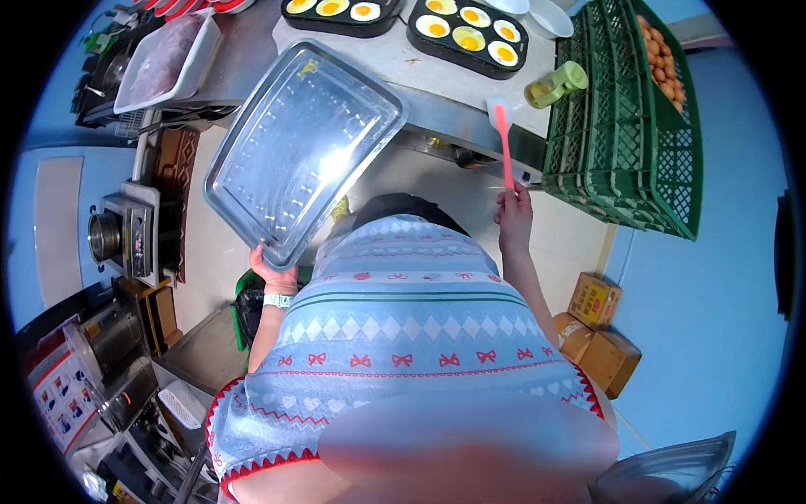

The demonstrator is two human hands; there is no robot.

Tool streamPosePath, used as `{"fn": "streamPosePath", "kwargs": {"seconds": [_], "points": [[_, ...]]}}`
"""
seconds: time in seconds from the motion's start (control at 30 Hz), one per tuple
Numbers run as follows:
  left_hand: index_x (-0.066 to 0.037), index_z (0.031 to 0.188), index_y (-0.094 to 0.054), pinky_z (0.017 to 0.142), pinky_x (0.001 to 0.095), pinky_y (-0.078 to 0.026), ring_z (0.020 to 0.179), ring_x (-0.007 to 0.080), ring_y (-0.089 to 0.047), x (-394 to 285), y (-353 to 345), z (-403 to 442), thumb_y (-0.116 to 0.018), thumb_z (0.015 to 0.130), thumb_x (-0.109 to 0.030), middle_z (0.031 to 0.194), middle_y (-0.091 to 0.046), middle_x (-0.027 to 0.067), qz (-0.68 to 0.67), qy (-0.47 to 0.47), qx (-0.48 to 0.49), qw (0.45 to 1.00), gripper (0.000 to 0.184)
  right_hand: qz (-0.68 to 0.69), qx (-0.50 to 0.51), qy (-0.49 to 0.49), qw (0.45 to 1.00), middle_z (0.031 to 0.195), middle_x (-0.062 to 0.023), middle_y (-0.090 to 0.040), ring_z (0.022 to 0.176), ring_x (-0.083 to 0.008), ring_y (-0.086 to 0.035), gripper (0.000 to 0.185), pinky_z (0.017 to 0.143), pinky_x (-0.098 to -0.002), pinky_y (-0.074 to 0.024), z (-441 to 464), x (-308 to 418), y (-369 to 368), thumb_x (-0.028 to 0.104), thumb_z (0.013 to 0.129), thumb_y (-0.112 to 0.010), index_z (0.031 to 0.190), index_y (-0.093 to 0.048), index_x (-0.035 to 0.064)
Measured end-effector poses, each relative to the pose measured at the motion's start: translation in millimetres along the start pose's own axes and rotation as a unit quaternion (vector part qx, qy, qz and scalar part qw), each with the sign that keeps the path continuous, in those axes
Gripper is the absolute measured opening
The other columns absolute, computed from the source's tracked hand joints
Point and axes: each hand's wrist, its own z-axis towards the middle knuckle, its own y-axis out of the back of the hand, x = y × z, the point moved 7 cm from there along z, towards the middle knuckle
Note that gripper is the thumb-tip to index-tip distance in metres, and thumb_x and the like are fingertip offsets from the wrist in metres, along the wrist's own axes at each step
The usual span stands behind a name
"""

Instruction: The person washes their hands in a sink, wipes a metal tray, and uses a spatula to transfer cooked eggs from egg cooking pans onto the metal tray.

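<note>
The left hand [275, 270] grips the near corner of a shiny metal tray [306, 151], its thumb on the rim and the rest of its fingers mostly hidden by the tray. The tray hangs tilted in front of the counter [378, 63], its far part hiding some of the edge; glare washes out part of its base, and a yellow smear sits near the far corner. The right hand [515, 218] is closed around the handle of a pink spatula [505, 143], whose pale head reaches over the counter's edge; some of its fingers are hard to make out. On the counter, two black egg pans [323, 19] [468, 62] hold eggs in round wells, the left pan cut off at the top. A green-capped container [556, 85] lies beside the green crate [621, 126], its contents unclear. Brown eggs [662, 63] beyond are partly hidden by the crate's wall. A blurred shape [470, 441] covers part of the patterned garment [403, 328].
</note>
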Motion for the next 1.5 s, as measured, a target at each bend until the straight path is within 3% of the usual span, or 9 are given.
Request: {"fn": "streamPosePath", "kwargs": {"seconds": [1.07,1.5], "points": [[-0.008,0.098,-0.060,0.087,0.0442,-0.047,0.092,0.0281,-0.060,-2.2,9.0,-6.1,-0.064,0.067,-0.032,0.097,-0.063,0.0075,-0.068,-0.033,-0.027,0.997,0.040,-0.002,0.058,-0.047,0.997,0.075,0.0003,-0.048,0.052,-0.0031,-0.036,0.023,0.044,-0.0183,-0.0313,-4.8,-8.9,-22.0,0.020,0.096,-0.046,0.114,-0.050,0.0064],[-0.009,0.105,-0.058,0.087,0.0482,-0.047,0.096,0.0310,-0.059,1.5,20.3,-4.2,-0.064,0.065,-0.033,0.101,-0.061,0.0084,-0.083,-0.010,-0.031,0.996,0.047,-0.018,0.073,-0.042,0.996,0.074,0.0008,-0.048,0.054,-0.0037,-0.037,0.020,0.044,-0.0189,-0.0323,-4.4,-9.0,-27.5,0.020,0.096,-0.047,0.110,-0.052,0.0070]]}}
